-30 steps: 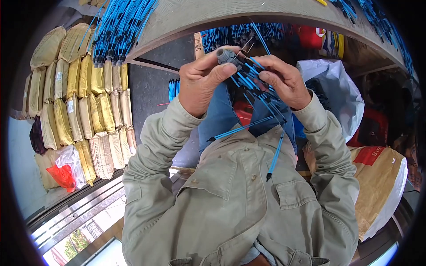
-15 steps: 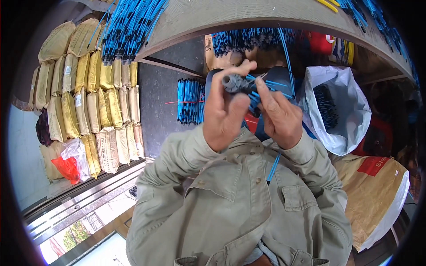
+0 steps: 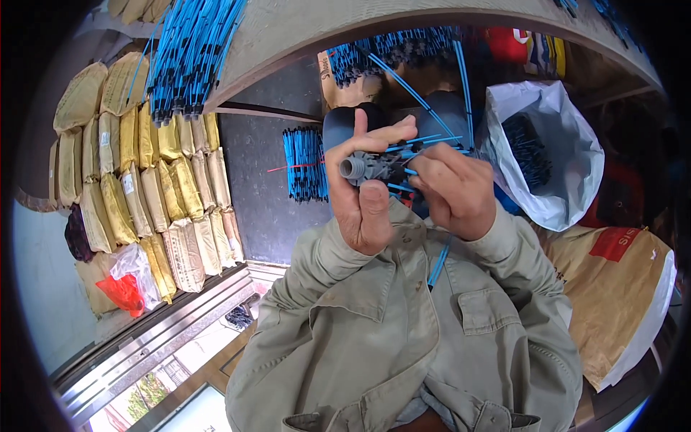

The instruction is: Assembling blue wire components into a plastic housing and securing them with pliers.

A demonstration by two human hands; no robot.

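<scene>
In front of my chest I hold a bundle of thin blue tubes with dark grey plastic ends. My left hand (image 3: 363, 205) cradles the grey threaded fittings (image 3: 367, 168) between thumb and fingers, with some fingertips stretched away. The blue tubes (image 3: 425, 140) point to the right, toward my right hand (image 3: 457, 189). That hand is closed, its bent fingers against the bundle just behind the fittings. What its fingertips pinch is hidden. A few more blue tubes (image 3: 440, 263) hang over the front of my jacket below.
A bench (image 3: 302, 36) curves across the top, with blue tubes (image 3: 194, 57) hanging over its left end. A tied bundle (image 3: 304, 164) stands beyond my left hand. On the right are an opened white sack (image 3: 576, 165) and a brown paper bag (image 3: 597, 309). Stacked packages (image 3: 144, 173) fill the left.
Both hands have turned the bundle, so the threaded end points more to the left. My right fingers have curled in from a raised pinch. The view has shifted slightly.
</scene>
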